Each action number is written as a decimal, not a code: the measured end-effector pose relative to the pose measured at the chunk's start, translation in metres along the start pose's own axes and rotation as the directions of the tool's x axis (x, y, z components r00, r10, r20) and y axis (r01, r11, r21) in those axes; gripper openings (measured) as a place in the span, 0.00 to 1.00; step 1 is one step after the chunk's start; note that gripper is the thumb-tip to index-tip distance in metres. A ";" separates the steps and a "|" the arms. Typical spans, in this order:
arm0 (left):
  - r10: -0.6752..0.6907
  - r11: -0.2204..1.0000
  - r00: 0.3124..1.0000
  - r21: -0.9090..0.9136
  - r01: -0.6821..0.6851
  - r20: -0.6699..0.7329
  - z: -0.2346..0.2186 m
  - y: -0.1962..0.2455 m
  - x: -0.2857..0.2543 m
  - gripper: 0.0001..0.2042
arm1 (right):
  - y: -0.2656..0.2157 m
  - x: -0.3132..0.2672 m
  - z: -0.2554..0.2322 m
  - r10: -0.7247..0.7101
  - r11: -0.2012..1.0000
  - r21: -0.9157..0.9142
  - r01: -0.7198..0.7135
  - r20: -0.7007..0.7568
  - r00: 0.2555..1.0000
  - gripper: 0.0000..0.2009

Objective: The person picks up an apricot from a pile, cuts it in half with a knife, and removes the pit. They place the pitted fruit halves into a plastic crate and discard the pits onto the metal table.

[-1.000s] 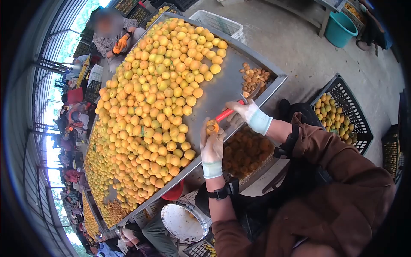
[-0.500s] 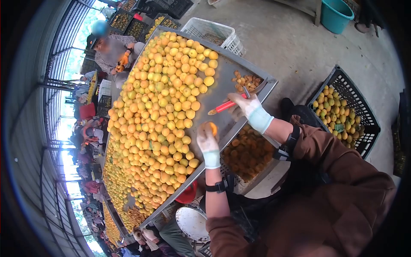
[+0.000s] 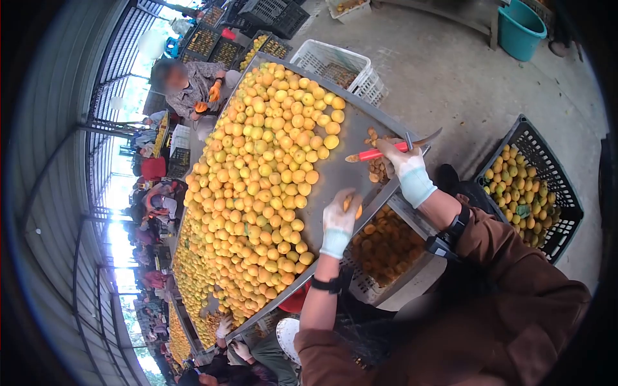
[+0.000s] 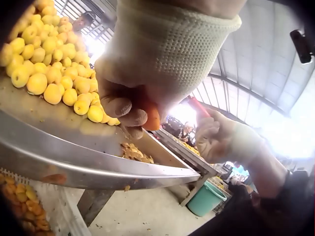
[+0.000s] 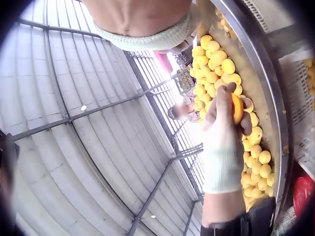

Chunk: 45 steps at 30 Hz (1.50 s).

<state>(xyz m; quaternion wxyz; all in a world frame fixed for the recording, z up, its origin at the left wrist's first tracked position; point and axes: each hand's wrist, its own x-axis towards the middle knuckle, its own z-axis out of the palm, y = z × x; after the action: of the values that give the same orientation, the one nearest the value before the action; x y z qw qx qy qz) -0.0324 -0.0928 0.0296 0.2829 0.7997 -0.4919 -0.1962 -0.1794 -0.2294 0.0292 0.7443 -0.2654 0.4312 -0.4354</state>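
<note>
Both hands wear white knit gloves. My left hand [image 3: 339, 222] holds an orange apricot [image 4: 152, 119] in curled fingers over the bare metal strip beside the fruit heap. Gloved fingers cover much of the apricot. With my right hand [image 3: 410, 166] I grip a red-handled pitting knife [image 3: 378, 153], up and to the right of the left hand. A curved blade [image 3: 427, 139] sticks out at one end of it, and a brownish tip [image 3: 352, 157] points toward the heap. Beneath the right hand, a small pile of brown pits [image 3: 376, 171] lies at the table corner.
A large heap of apricots [image 3: 257, 193] covers most of the raised-edge metal table [image 3: 328, 174]. Under the edge sits a crate of orange fruit pieces [image 3: 389, 248]. A black crate [image 3: 566, 222] of apricots stands right; a white crate [image 3: 331, 61] stands beyond. Another person [image 3: 193, 90] sits across.
The knife's tip was at the apricot in my left hand; the right hand has since drawn it away toward the pit pile. My left hand keeps the apricot. The head view has shifted.
</note>
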 end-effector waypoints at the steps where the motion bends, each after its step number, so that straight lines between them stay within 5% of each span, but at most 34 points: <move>1: -0.003 1.000 1.000 0.005 0.003 0.004 -0.004 0.000 -0.006 0.17 | -0.001 -0.001 0.001 0.005 1.000 -0.010 -0.005 0.009 1.000 0.14; 6: -0.099 0.988 0.991 -0.126 0.087 -0.092 -0.006 -0.009 -0.002 0.12 | -0.005 -0.008 0.007 0.058 0.997 0.035 -0.062 0.101 0.993 0.15; 8: 0.014 0.999 0.997 -0.040 -0.017 -0.071 -0.004 -0.006 0.019 0.14 | -0.005 -0.003 0.008 0.135 0.990 0.031 -0.138 0.089 0.987 0.15; 11: -0.108 0.983 0.993 -0.152 0.099 -0.054 0.013 -0.008 0.047 0.19 | -0.009 -0.003 0.008 0.100 0.990 0.098 -0.099 0.000 0.995 0.15; 15: -0.022 0.982 0.998 -0.186 0.011 -0.060 0.028 -0.010 0.065 0.21 | -0.014 0.005 0.001 0.071 0.987 0.145 -0.074 0.026 0.997 0.14; 20: -0.189 0.921 0.977 -0.365 0.139 -0.104 0.042 -0.014 0.075 0.21 | -0.020 0.007 -0.004 0.066 0.984 0.165 -0.061 -0.029 0.997 0.15; 24: -0.184 0.937 0.982 -0.312 0.160 -0.051 0.050 -0.014 0.082 0.21 | -0.020 0.011 -0.004 0.069 0.988 0.146 -0.059 -0.067 0.995 0.15; 26: -0.172 0.978 0.982 -0.106 0.180 0.078 0.045 -0.009 0.084 0.20 | -0.018 0.013 -0.005 0.089 0.984 0.158 -0.082 -0.041 0.995 0.14; 29: -0.143 0.988 0.987 0.061 0.139 0.071 0.041 0.020 0.080 0.18 | -0.021 0.012 -0.006 0.085 0.982 0.175 -0.078 -0.031 0.996 0.15; 32: 0.047 0.994 0.999 -0.098 -0.049 -0.022 0.044 0.022 0.078 0.17 | -0.023 0.012 -0.007 0.082 0.982 0.171 -0.081 0.003 0.997 0.15; 36: 0.029 0.993 0.999 -0.116 -0.034 -0.045 0.033 0.015 0.067 0.16 | -0.025 0.011 -0.006 0.109 0.984 0.140 -0.106 -0.012 0.994 0.15; 39: -0.024 0.990 0.995 -0.133 0.038 0.102 0.018 0.006 0.040 0.15 | -0.028 0.009 -0.006 0.107 0.994 0.008 -0.106 -0.081 0.991 0.16; 40: 0.009 1.000 0.966 -0.027 -0.002 0.258 0.008 0.013 0.024 0.15 | -0.033 0.006 -0.004 0.109 0.994 0.007 -0.108 -0.077 0.991 0.16; 42: -0.007 0.995 0.885 0.093 -0.041 0.465 -0.012 0.028 -0.006 0.16 | -0.034 0.001 -0.001 0.231 0.952 0.195 -0.235 0.045 0.972 0.16; 43: -0.024 0.984 0.912 0.170 -0.051 0.408 -0.021 0.030 -0.014 0.15 | -0.029 0.001 -0.002 0.239 0.950 0.197 -0.243 0.047 0.970 0.16; 45: -0.106 0.966 0.970 0.254 0.049 0.217 -0.045 0.018 -0.010 0.15 | -0.019 0.003 -0.006 0.358 0.838 0.268 -0.476 0.389 0.849 0.18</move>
<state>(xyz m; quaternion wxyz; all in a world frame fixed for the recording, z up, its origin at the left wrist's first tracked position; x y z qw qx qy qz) -0.0224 -0.0782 0.0757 0.1147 0.8196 -0.5098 -0.2351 -0.1924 -0.2412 0.0397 0.9175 -0.0927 0.2656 -0.2811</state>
